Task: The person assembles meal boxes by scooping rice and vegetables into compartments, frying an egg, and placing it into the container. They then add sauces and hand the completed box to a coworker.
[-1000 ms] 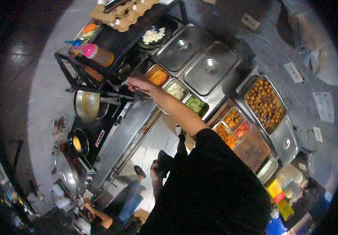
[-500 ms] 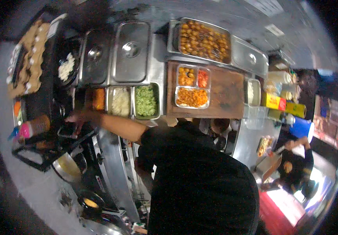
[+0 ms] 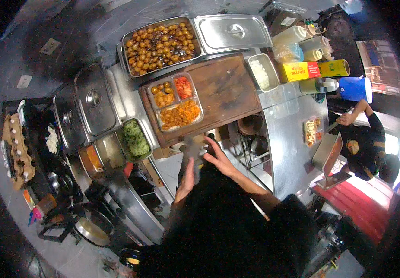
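My left hand [image 3: 188, 178] is in front of my body, with its fingers pointing up beside a blurred grey thing [image 3: 192, 155]. Whether that hand grips it does not show, nor does what the grey thing is. My right hand [image 3: 219, 160] faces it from the other side, open with its fingers apart. Both hands are just below the near edge of a wooden cutting board [image 3: 230, 88]. On the board stands a clear sectioned tray [image 3: 202, 113] holding small browned potatoes [image 3: 164, 88], a red chopped food [image 3: 183, 87] and an orange-brown mix [image 3: 177, 115].
Behind the board sits a large metal pan of browned potatoes [image 3: 160, 46]. To the left are pans of shredded green vegetable [image 3: 135, 139] and lidded pans [image 3: 95, 99]. A pan of white food [image 3: 263, 74] borders the steel counter [image 3: 292, 139]. A co-worker [image 3: 362, 143] stands at far right.
My left arm, which was stretched out over the far left side, has come back in front of my body. My right hand has come into view. The view has shifted and turned.
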Demonstrator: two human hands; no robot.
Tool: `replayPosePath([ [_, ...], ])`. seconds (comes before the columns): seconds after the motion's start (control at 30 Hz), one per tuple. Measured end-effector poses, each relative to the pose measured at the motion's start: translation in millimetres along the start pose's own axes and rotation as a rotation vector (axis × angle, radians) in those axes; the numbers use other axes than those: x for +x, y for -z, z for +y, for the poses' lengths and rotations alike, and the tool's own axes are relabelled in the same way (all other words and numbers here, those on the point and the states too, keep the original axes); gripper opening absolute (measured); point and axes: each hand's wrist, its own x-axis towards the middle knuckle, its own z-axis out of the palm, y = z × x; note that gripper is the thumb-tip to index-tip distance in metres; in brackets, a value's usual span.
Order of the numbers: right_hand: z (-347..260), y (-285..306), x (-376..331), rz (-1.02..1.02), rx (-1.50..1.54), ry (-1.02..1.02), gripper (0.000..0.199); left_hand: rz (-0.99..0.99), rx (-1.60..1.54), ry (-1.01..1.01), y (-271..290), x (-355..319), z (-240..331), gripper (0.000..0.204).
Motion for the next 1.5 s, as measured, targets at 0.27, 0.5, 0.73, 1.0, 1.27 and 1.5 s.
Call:
replayPosePath([
  [0.27,84.2,132.6,2.1,0.372,0.679,-0.550,0.061,0.367,0.516,-0.396,-57.1,101.0,-27.1,0.049],
  [0.5,54.1,218.9,92.2,0.138,0.190,-0.067,0.061,0.253,1.161,-0.661,-100.2,155.3,-66.8,0.063],
  [0.73,60.6,222.4,76.4,0.310,0.713,-0.140,0.067,0.128,1.376,-0.828,-199.4,195.8,-72.3,0.045],
  [1.0,68.7,195.6,51.1,0.661,0.165,0.122,0.073,0.245,1.215,-0.955,-194.7,173.7,-73.9,0.030],
  [1.27,127.2,182.5,19.6,0.398,0.567,-0.426,0.059,0.206,1.051,-0.717,-190.5,176.2,-88.4,0.037],
  [1.5,98.1,198.7,62.2,0.475,0.751,-0.277,0.058,0.180,0.909,-0.771,-199.1,174.0,-107.5,0.044],
])
